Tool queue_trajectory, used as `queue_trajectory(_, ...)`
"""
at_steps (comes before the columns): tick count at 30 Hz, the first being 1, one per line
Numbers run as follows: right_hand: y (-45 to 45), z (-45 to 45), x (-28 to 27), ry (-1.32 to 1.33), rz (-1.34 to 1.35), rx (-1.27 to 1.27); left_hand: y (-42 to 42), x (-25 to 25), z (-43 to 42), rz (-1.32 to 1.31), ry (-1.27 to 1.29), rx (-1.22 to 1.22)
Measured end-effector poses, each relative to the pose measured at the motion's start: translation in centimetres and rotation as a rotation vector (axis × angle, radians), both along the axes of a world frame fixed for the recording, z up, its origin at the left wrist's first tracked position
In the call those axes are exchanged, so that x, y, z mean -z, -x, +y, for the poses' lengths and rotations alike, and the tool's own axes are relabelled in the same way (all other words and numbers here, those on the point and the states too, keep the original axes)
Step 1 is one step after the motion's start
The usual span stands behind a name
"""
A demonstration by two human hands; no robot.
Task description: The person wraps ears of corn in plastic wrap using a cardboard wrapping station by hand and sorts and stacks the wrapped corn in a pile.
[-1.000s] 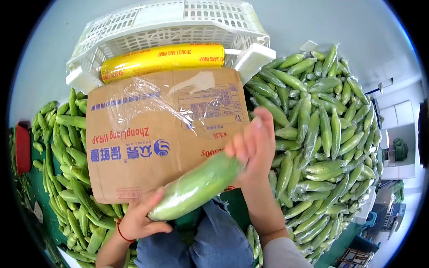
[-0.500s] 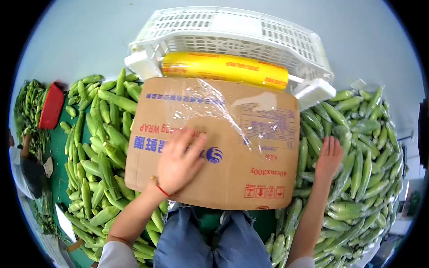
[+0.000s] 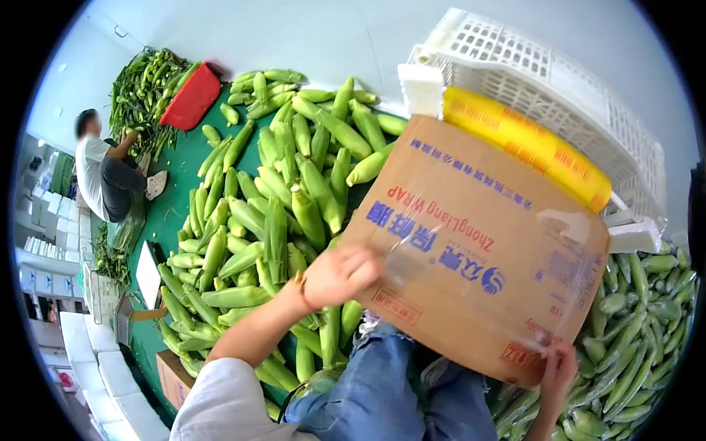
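A cardboard box rests above my knees, with clear film over part of its top. My left hand is at the box's left edge, beside the unwrapped corn; its fingers are curled, and whether they hold anything is hidden. Near the box's lower right corner, my right hand is pinched at the edge of the film. Green corn ears in husks are heaped to the left. Film-wrapped ears lie heaped at the right. Behind the box, a yellow wrap roll sits on a rod.
A white plastic crate stands behind the roll. At the upper left are a red basin and a leafy green heap. Another person sits at the far left. White boxes line the lower left.
The wrapped ear left my hands for the right-hand heap. The view has swung left. My left hand has moved to the box's left edge, my right hand from the wrapped heap to the box's lower right corner.
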State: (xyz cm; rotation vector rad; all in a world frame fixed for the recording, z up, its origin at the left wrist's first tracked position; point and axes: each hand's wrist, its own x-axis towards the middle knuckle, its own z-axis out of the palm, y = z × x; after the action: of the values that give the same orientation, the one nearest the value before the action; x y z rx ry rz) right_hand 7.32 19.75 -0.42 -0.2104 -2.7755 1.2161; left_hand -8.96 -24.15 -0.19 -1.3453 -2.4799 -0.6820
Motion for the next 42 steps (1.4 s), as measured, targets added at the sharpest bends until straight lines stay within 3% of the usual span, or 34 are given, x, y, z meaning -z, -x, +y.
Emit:
queue_trajectory(4, -4.2, -2.2, 0.7, -0.039, -0.146, -0.04, -7.8, 3.5, -3.1, -0.009, -0.124, -0.092)
queue_trajectory(6, -4.6, -2.7, 0.9, 0.016, -0.152, 0.014, -10.0, 6.2, -8.0, -0.371, 0.514, -0.445)
queue_trajectory(8, -4.5, -3.0, 0.8, 0.068, -0.143, 0.036, -7.1, 9.2, -10.6, 0.053, 0.171, -1.081)
queue_trajectory(10, -4.3, -3.4, 0.6, 0.034, -0.146, 0.014, -5.0, 12.6, -15.2, -0.073, 0.408, -1.316)
queue_trajectory(12, -3.9, -3.2, 0.2, -0.01, -0.133, -0.005, -3.7, 11.5, -16.2, -0.625, 0.23, -1.416)
queue_trajectory(13, -4.0, -3.3, 0.0, -0.03, -0.127, -0.007, -4.1, 14.2, -18.7, -0.515, 0.091, -1.342)
queue_trajectory(14, -4.4, -3.4, 0.1, -0.046, -0.125, -0.003, -3.9, 12.7, -18.0, -0.601, -0.197, -1.354)
queue_trajectory(15, -5.0, -3.0, 0.5, -0.015, -0.238, 0.075, -4.8, 10.9, -17.0, -0.959, -0.827, -1.297)
queue_trajectory(16, -4.9, -3.1, 0.8, -0.019, -0.199, 0.069, -5.6, 8.1, -14.6, -0.996, -1.031, -1.247)
queue_trajectory(17, -4.5, -3.6, 0.9, -0.034, -0.166, 0.077, -6.6, 6.5, -13.1, -0.945, -1.065, -1.104)
queue_trajectory(20, -5.0, -4.9, -0.2, -0.102, -0.203, 0.146, -7.4, -1.4, -5.4, -0.883, -0.742, -0.695)
queue_trajectory(21, -4.3, -5.5, -1.2, -0.204, -0.148, 0.091, -6.5, -3.4, -3.1, -0.699, -0.354, -0.533)
queue_trajectory(22, -3.8, -6.1, -1.9, -0.297, -0.084, 0.031, -4.9, -5.8, 0.5, -0.328, -0.02, -0.323)
queue_trajectory(23, -4.4, -6.2, -1.0, -0.347, -0.02, 0.092, -4.6, -5.5, 3.3, -0.424, -0.058, -0.185)
queue_trajectory(25, -4.5, -6.7, -2.0, -0.436, -0.052, 0.096, -2.2, -5.9, 9.3, -0.171, 0.008, 0.097)
queue_trajectory(26, -4.7, -6.5, -2.7, -0.469, -0.083, 0.066, -1.6, -5.1, 10.9, -0.167, 0.053, 0.169)
queue_trajectory(28, -5.0, -5.3, -5.6, 0.246, -0.247, 0.226, -0.5, -3.8, 13.6, -0.153, 0.145, 0.295)
queue_trajectory(29, -4.9, -4.7, -6.3, 0.615, -0.316, 0.292, 0.2, -3.7, 13.7, -0.337, 0.156, 0.335)
queue_trajectory(30, -3.8, -3.9, -5.9, 0.926, 0.027, 0.136, 1.0, -3.7, 14.0, -0.397, 0.173, 0.338)
queue_trajectory(31, -1.1, -5.2, -7.1, 1.023, 0.155, 0.162, 1.5, -3.7, 14.0, -0.465, 0.195, 0.338)
queue_trajectory(33, 3.4, -5.8, -3.8, 0.165, 0.234, -0.099, 1.9, -3.7, 14.1, -0.493, 0.216, 0.346)
queue_trajectory(35, 7.2, -8.3, -1.4, -0.468, 0.217, -0.194, 0.0, -3.5, 13.7, -0.179, 0.12, 0.117)
queue_trajectory(36, 7.9, -8.3, -1.2, -0.465, 0.213, -0.188, -1.6, -3.2, 13.3, -0.018, 0.073, 0.003)
queue_trajectory(38, 8.6, -8.0, -0.4, -0.45, 0.197, -0.152, -5.5, -1.5, 10.4, -0.178, -0.126, -0.221)
queue_trajectory(39, 9.2, -8.0, 0.1, -0.491, 0.366, -0.125, -6.1, 0.6, 8.2, -0.225, -0.06, -0.201)
queue_trajectory(40, 9.2, -8.2, 0.1, -0.488, 0.358, -0.108, -6.7, 2.0, 6.2, -0.276, 0.003, -0.195)
queue_trajectory(42, 10.2, -8.2, -0.6, -0.505, 0.371, -0.087, -3.9, -0.4, 5.6, -0.441, -0.121, -0.317)
